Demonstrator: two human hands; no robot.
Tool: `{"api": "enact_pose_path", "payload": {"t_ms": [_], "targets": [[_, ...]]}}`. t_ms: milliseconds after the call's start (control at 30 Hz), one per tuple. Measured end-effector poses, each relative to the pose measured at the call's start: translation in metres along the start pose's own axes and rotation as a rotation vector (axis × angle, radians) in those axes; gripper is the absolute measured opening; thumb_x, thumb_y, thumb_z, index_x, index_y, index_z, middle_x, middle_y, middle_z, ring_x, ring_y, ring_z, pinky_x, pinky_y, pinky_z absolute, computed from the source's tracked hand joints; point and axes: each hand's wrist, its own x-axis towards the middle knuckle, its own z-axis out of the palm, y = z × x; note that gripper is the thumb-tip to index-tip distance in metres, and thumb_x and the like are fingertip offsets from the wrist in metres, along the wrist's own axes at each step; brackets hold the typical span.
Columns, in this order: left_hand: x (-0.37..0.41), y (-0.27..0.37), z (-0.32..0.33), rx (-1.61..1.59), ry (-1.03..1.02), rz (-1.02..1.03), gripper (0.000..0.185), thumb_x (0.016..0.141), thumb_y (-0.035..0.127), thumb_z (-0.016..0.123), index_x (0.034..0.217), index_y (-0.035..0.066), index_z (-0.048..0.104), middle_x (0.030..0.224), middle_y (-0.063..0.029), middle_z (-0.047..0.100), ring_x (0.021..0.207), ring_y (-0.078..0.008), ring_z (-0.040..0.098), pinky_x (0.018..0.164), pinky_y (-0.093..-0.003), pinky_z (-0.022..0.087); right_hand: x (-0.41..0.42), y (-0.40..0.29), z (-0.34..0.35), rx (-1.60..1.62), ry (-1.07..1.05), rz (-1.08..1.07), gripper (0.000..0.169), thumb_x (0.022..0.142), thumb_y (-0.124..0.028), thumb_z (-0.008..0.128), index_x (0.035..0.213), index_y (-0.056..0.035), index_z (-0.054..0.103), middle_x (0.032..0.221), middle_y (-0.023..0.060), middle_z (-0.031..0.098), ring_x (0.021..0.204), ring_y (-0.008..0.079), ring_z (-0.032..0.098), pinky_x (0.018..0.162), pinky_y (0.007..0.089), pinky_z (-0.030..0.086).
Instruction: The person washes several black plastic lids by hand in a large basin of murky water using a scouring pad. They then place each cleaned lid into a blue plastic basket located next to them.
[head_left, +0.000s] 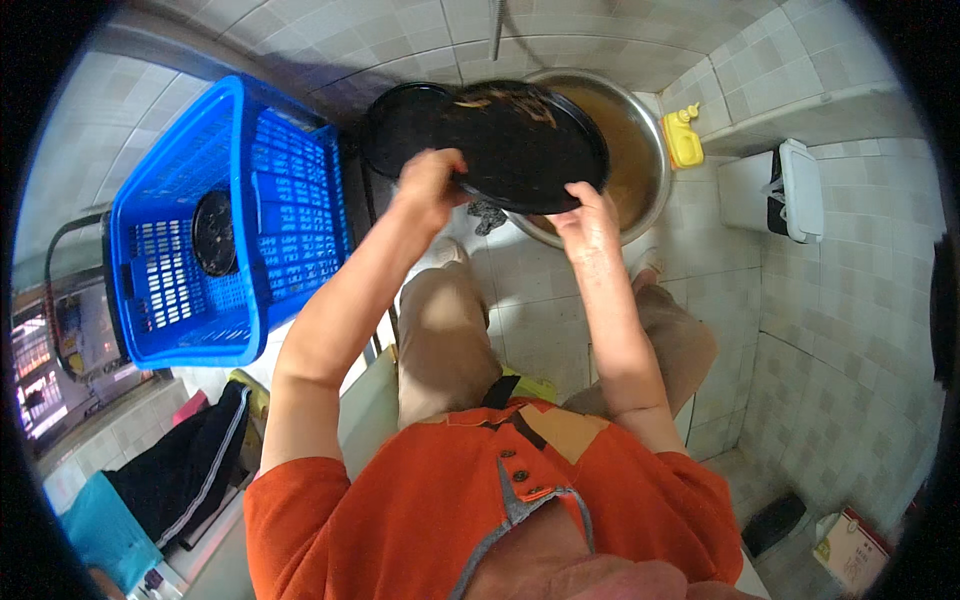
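Note:
Both my hands hold a round black tray (517, 161) tilted over a wide metal basin (660, 161). My left hand (435, 180) grips its left edge, and my right hand (589, 217) has the near right edge. Brownish bits cling to the far part of the tray's surface. Murky brown water (630, 142) fills what I can see of the basin; the tray hides the rest. Just left of the held tray is another round black tray (401, 124), partly covered by it. A dark crumpled scrubber or cloth (487, 216) lies near my left hand, on the floor by the basin.
At left stands a blue plastic basket (296, 202) with a black round dish (214, 232) inside. A yellow pump bottle (682, 139) sits right of the basin, near a white bin (754, 191). Above, a metal shower hose (496, 30) hangs on the tiled wall. Dark clothing (187, 457) lies lower left.

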Motion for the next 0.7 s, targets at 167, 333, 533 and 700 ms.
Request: {"api": "enact_pose_path", "payload": {"t_ms": [167, 333, 533, 700], "targets": [[0.082, -0.059, 0.045, 0.606, 0.004, 0.201, 0.039, 0.079, 0.015, 0.061, 0.114, -0.002, 0.055, 0.088, -0.014, 0.064, 0.076, -0.0266, 0.062, 0.067, -0.0363, 0.054, 0.095, -0.006, -0.089, -0.047, 0.219, 0.011, 0.041, 0.078, 0.004, 0.046, 0.118, -0.004, 0.043, 0.114, 0.0172, 0.051, 0.099, 0.0336, 0.057, 0.075, 0.0566, 0.052], [0.069, -0.025, 0.059, 0.555, -0.282, 0.087, 0.053, 0.085, 0.012, 0.054, 0.133, -0.003, 0.037, 0.109, -0.0157, 0.06, 0.076, -0.0211, 0.063, 0.064, -0.0305, 0.052, 0.161, 0.0, -0.144, -0.086, 0.404, -0.084, 0.045, 0.079, 0.007, 0.042, 0.123, -0.0024, 0.035, 0.12, 0.0185, 0.046, 0.103, 0.0368, 0.055, 0.08, 0.0616, 0.05], [0.088, -0.022, 0.038, 0.509, -0.236, -0.05, 0.042, 0.086, 0.012, 0.05, 0.125, -0.003, 0.044, 0.099, -0.0149, 0.062, 0.071, -0.0189, 0.063, 0.059, -0.0282, 0.052, 0.236, 0.035, -0.187, 0.001, 0.454, -0.08, 0.051, 0.077, 0.009, 0.043, 0.124, -0.0074, 0.034, 0.124, 0.0166, 0.043, 0.106, 0.0398, 0.053, 0.08, 0.0664, 0.047], [0.083, 0.012, 0.032, 0.607, -0.346, -0.057, 0.041, 0.086, 0.018, 0.055, 0.122, 0.0, 0.048, 0.103, -0.0112, 0.063, 0.078, -0.0163, 0.063, 0.067, -0.0282, 0.052, 0.273, 0.057, -0.216, 0.152, 0.409, -0.043, 0.054, 0.078, 0.01, 0.045, 0.128, -0.0092, 0.032, 0.125, 0.0171, 0.044, 0.106, 0.0402, 0.053, 0.08, 0.0661, 0.047]]}}
